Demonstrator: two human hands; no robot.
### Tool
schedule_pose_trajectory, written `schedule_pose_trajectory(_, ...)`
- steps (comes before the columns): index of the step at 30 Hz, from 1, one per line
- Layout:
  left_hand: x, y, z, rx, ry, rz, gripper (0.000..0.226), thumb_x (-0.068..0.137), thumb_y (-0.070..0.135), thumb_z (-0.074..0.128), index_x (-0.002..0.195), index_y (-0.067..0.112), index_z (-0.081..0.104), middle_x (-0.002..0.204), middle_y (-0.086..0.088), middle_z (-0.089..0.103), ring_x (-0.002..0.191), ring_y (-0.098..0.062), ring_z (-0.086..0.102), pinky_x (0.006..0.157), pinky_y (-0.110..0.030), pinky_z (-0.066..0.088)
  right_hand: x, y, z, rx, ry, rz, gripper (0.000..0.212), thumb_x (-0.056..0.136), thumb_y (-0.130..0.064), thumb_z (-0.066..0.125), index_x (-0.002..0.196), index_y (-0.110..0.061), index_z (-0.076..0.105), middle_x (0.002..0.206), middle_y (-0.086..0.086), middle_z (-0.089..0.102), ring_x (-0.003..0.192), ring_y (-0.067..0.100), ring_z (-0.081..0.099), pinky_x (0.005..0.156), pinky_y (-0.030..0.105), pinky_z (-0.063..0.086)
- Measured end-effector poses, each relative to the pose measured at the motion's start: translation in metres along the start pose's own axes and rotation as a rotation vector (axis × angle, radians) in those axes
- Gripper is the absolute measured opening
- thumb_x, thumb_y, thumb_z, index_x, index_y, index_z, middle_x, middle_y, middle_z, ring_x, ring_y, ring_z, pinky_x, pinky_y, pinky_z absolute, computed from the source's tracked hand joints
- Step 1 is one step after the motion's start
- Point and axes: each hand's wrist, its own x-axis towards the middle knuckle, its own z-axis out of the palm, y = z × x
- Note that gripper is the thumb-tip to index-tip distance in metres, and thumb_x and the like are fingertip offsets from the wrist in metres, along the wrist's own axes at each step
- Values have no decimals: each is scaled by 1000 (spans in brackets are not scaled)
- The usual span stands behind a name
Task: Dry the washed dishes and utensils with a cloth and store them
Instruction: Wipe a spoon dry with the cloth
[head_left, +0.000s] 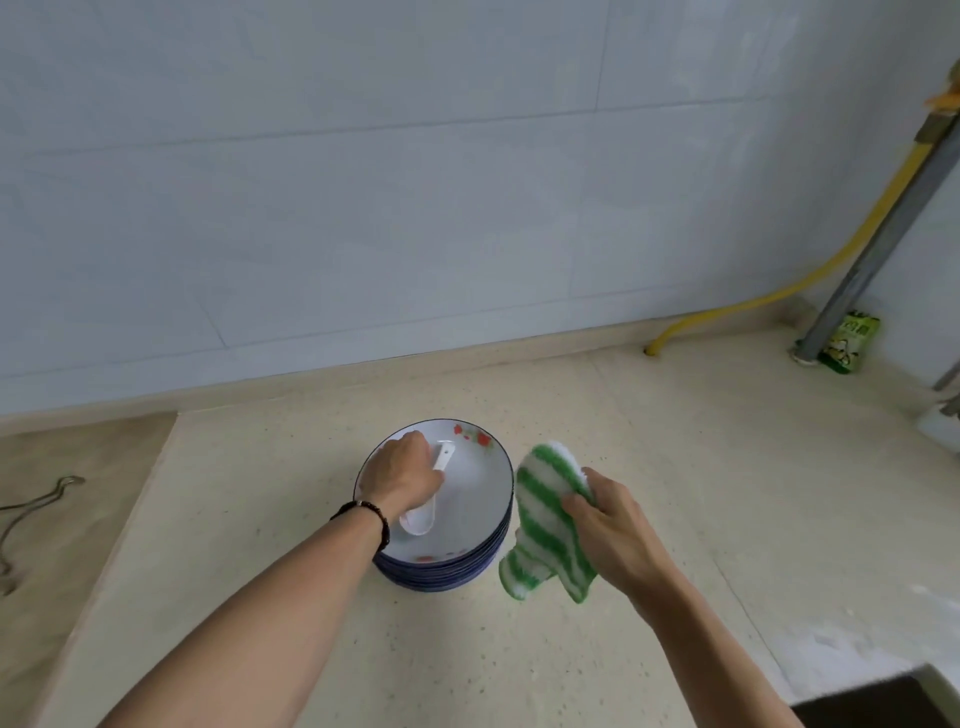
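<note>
My left hand (402, 475) curls around the handle of a white ceramic spoon (427, 499), whose bowl rests on the top plate (478, 480) of a stack of blue-rimmed plates (441, 569); the handle end pokes out past my knuckles toward the far rim. A dark beaded bracelet (371, 517) circles that wrist. My right hand (610, 525), just to the right of the stack, pinches a green-and-white striped cloth (545, 525), thumb on the near face and fingers behind; the cloth hangs clear of the plates, its lower lobes dangling beside the stack's right edge.

The top plate is white with red flower prints at its far and near rims. The stack sits on a pale speckled countertop (597, 649), near its middle. Well behind the stack and to the right, a yellow hose (810, 270) rises from the counter along the tiled wall (363, 182), beside a slanting grey metal pipe (872, 249) with a small green packet (849, 343) at its foot. Far left of the stack, a bent wire (36, 506) lies on a lower beige surface.
</note>
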Motion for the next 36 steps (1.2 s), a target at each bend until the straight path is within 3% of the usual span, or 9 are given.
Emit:
schedule_pose_trajectory(4, 2, 3, -6, -18, -37, -16, 33, 93, 16, 57, 64, 15, 41, 66, -3, 49, 66, -27, 50, 52, -29, 31, 4, 0, -12, 64, -1, 11, 23, 100, -5, 39, 96, -2, 62, 95, 21, 69, 89, 34, 69, 78, 49, 58)
schedule_pose_trajectory(8, -17, 14, -34, -205, 51, -9, 23, 96, 20, 60, 76, 8, 58, 73, -7, 59, 65, -23, 52, 56, -29, 35, 8, -15, -16, 160, -44, -15, 25, 102, -7, 40, 105, -2, 65, 101, 26, 69, 95, 41, 68, 87, 55, 56)
schedule_pose_trajectory(12, -40, 23, -72, -461, 126, 71, 8, 92, 21, 69, 91, 13, 72, 81, 0, 68, 74, -19, 62, 58, -25, 42, 9, -43, -5, 320, -165, -34, 29, 105, -18, 44, 98, -30, 70, 103, 7, 74, 99, 28, 69, 96, 49, 54)
schedule_pose_trajectory(17, -58, 31, -104, -583, 107, 187, 5, 87, 5, 70, 86, 8, 74, 70, 4, 68, 60, -6, 56, 58, -18, 42, 9, -69, 25, 487, -429, -20, 38, 98, -45, 46, 104, -17, 71, 103, 2, 71, 100, 18, 65, 96, 38, 49)
schedule_pose_trajectory(19, -62, 27, -114, -625, 125, 207, 10, 87, -3, 65, 85, 3, 72, 71, -1, 66, 61, -11, 54, 56, -18, 43, 11, -74, 29, 554, -393, -37, 34, 93, -41, 57, 107, -17, 75, 109, -2, 74, 107, 15, 67, 101, 38, 48)
schedule_pose_trajectory(24, -76, 23, -126, -749, 53, 308, 27, 89, -13, 57, 86, 10, 72, 70, 7, 67, 60, -4, 58, 58, -16, 46, 13, -82, 35, 276, -241, -289, 35, 95, -16, 68, 125, -27, 54, 112, -1, 69, 97, 13, 70, 78, 27, 60)
schedule_pose_trajectory(28, -83, 23, -137, -744, -51, 300, 23, 87, -10, 62, 85, 11, 71, 69, 6, 66, 64, -8, 60, 57, -19, 48, 15, -91, 41, 57, -240, -374, 9, 102, -16, 54, 101, -19, 63, 95, -3, 70, 88, 11, 68, 83, 30, 58)
schedule_pose_trajectory(31, -85, 17, -158, -653, -106, 249, 16, 81, -2, 73, 80, 14, 73, 68, 5, 68, 62, -7, 62, 56, -19, 48, 18, -102, 34, -157, -289, -456, 12, 104, -15, 49, 99, -21, 59, 90, -9, 63, 80, 5, 60, 71, 19, 51)
schedule_pose_trajectory(36, -85, 13, -172, -264, 80, 317, 21, 77, 11, 78, 67, 21, 63, 64, 6, 62, 63, -14, 58, 58, -25, 46, 29, -119, 15, -476, -381, -490, 7, 101, -20, 52, 102, -20, 59, 96, -3, 65, 88, 17, 63, 76, 32, 53)
